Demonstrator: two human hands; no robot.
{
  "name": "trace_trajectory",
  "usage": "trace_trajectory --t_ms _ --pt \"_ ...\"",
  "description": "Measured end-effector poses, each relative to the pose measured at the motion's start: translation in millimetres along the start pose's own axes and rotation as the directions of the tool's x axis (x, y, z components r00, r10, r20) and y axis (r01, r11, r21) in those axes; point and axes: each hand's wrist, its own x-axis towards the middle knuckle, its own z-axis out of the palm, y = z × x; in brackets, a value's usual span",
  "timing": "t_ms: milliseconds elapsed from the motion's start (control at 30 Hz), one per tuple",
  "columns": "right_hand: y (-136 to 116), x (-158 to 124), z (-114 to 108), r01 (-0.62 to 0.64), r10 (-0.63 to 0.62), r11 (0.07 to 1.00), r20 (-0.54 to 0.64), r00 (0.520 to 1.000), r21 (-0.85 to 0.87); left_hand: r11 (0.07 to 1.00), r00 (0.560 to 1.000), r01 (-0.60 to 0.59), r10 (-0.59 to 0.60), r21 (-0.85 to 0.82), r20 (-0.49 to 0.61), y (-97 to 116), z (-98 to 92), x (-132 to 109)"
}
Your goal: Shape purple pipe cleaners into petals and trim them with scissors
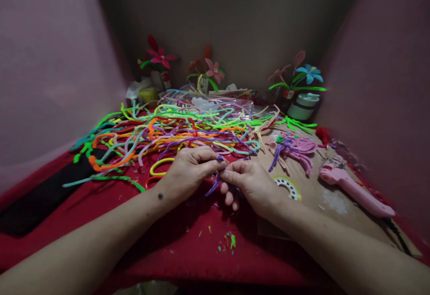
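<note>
My left hand (195, 169) and my right hand (247, 178) meet over the front middle of the table. Both pinch a purple pipe cleaner (212, 188), whose fuzzy end slants down to the left between them. A small purple bit also pokes out above my left fingertips. My fingers cover the rest of it, so its full shape is hidden. Just behind my left hand lie scissors with yellow and orange handles (161, 166), partly covered by that hand. A round white tape dispenser ring with a yellow edge (288, 188) rests beside my right wrist.
A wide heap of coloured pipe cleaners (174, 129) spreads behind my hands. On the cardboard (322, 210) at right lie a purple-pink pipe cleaner bundle (298, 149) and a pink glue gun (356, 187). Pipe cleaner flowers (309, 73) stand at the back. Clippings (232, 241) dot the red cloth (188, 254).
</note>
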Motion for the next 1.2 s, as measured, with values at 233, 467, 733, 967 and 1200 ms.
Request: trace_trajectory --t_ms 233,467,733,967,1200 --pt "0 -3 4 -0.050 0.048 0.998 0.055 0.997 0.032 0.831 0.901 -0.393 0.433 0.395 -0.013 -6 6.4 -12" --pt "-4 -4 4 -0.048 0.045 0.997 0.043 0.998 0.061 0.997 0.995 -0.020 0.026 0.068 -0.097 0 9.7 -4" --pt "-2 -1 2 -0.046 0.037 0.992 0.075 0.996 0.122 0.813 0.870 -0.414 0.485 0.410 -0.083 -11 9.2 -1" --pt "-4 3 -4 0.003 -0.005 0.984 0.009 1.000 0.175 0.901 0.978 0.201 -0.208 -0.386 0.025 5 -1.7 15" --pt "-4 7 -9 0.063 -0.086 0.963 0.074 0.994 0.262 0.927 0.958 0.274 -0.241 -0.256 0.153 12 -7.3 22"
